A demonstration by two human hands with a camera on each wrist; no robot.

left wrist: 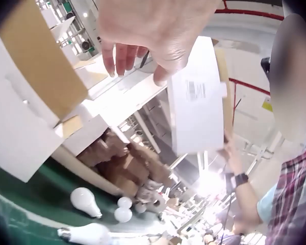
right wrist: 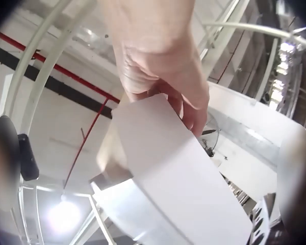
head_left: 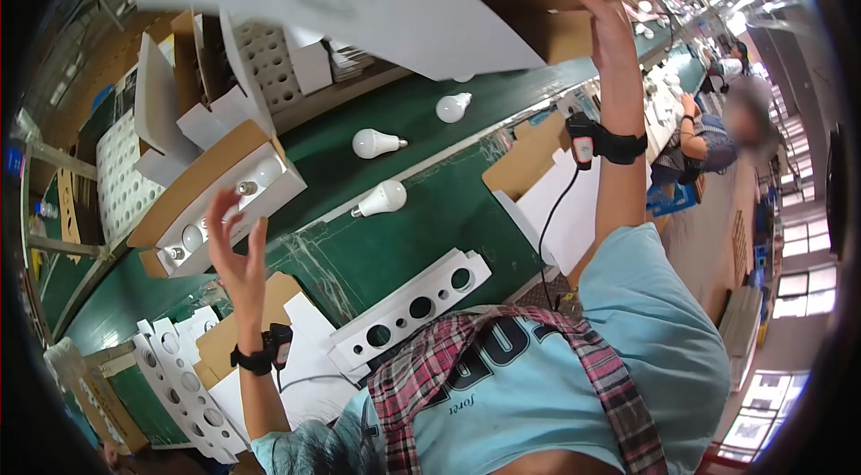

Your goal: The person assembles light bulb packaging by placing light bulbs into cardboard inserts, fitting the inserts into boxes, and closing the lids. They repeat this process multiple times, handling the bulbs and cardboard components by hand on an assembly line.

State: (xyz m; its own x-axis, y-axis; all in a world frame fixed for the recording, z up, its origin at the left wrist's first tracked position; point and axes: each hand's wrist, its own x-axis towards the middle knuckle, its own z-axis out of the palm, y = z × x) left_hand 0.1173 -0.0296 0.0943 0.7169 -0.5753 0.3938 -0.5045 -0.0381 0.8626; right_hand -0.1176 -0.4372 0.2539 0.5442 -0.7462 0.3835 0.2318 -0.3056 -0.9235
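Note:
High at the front, my right hand [head_left: 613,40] grips the edge of a white cardboard box [head_left: 359,4] with brown inner faces. In the right wrist view the fingers of the right hand [right wrist: 160,66] bend around the end of the box [right wrist: 168,168]. A barcode label shows on the box [left wrist: 196,130] in the left wrist view. My left hand [head_left: 240,264] is raised with spread, slightly bent fingers and nothing between them. Just beyond it in the head view is an open long carton [head_left: 285,192] with light bulbs inside.
Loose light bulbs [head_left: 377,144] lie on the green bench [head_left: 345,264]. A white insert with round holes [head_left: 413,309] lies near my body, and flat cardboard pieces [head_left: 560,206] are at the right. Cartons and perforated trays [head_left: 121,179] stand at the left. Other people sit farther along.

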